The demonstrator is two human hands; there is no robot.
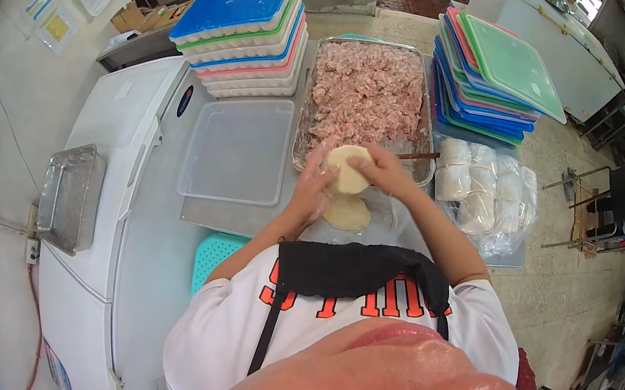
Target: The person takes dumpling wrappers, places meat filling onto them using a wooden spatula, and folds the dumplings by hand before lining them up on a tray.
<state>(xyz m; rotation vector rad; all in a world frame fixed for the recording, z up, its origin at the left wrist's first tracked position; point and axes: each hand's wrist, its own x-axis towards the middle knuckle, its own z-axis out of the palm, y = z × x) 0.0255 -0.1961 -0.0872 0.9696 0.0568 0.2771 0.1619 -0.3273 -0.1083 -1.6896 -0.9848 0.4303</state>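
Clearly, both hands work close to the body, just beyond the black cloth apron (366,265) worn over a white shirt (216,328). A flat, pale dough round (347,214) lies on the smooth grey metal table (238,218) beneath them, thin-looking and slightly uneven in outline. Above it, the left hand (314,191) cradles one side of a cream-coloured, supple dough disc (345,172) while the right hand (386,172) grips the other, probably so the soft sheet won't sag or fold. To the left lies a flat, clear plastic lid (235,153); to the right, stubby white bundles in crinkled clear plastic (481,187), near enough to reach, perhaps on purpose. Straight ahead, a rectangular silver metal tray (301,144) holds coarse, lumpy pink minced meat (365,91), centred, it seems, to suit either arm; a narrow brown stick (418,155) juts at its near right corner. Farther back, white moulded plastic trays with coloured lids (267,59) stand neatly stacked on the left, while thin blue, green and pink plastic lids (503,66) make a skewed pile opposite, presumably to save space.
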